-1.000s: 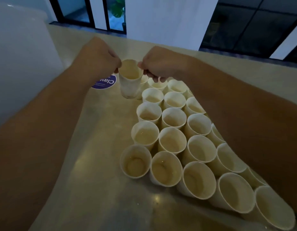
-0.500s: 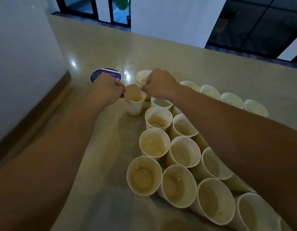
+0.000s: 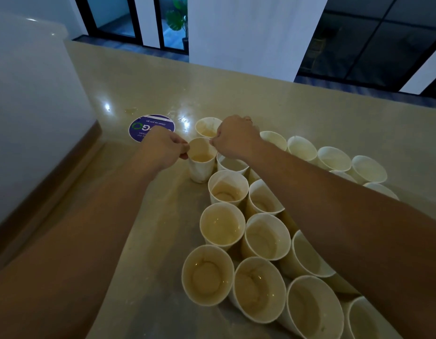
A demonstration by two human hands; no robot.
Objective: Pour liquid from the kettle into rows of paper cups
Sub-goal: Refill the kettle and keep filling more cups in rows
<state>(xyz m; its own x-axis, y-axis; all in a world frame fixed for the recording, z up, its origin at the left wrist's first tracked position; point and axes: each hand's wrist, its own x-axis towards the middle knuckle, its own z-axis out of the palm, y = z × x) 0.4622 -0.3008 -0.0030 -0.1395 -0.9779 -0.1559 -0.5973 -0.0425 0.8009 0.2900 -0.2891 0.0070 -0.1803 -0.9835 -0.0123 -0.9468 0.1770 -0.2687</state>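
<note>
The fingers (image 3: 181,152) of the left hand (image 3: 160,150) are curled and pinch the left side of the rim of one paper cup (image 3: 201,159); the fingers of the right hand (image 3: 234,138) do the same on the opposite side of the rim, so the cup is held between two pinches, most likely because a thin, wet paper wall would buckle if it were squeezed at the middle. The cup stands upright with some pale liquid in its bottom; its base is at the bench (image 3: 151,241) or just above it, and from this angle I cannot say which. It sits at the far left corner of the rows of paper cups (image 3: 261,241), just beside the next cup of its column; I judge that the person is setting it in line with the others, so that the later pour can go down a straight row.

The other cups stand touching one another in diagonal rows that run toward the camera, some with a little liquid or stain inside; one more cup (image 3: 207,127) stands behind the held one, partly hidden by the right hand. A round purple sticker (image 3: 148,124) lies on the bench behind the left hand. The kettle is not in view, so pouring is not in hand at this moment.
</note>
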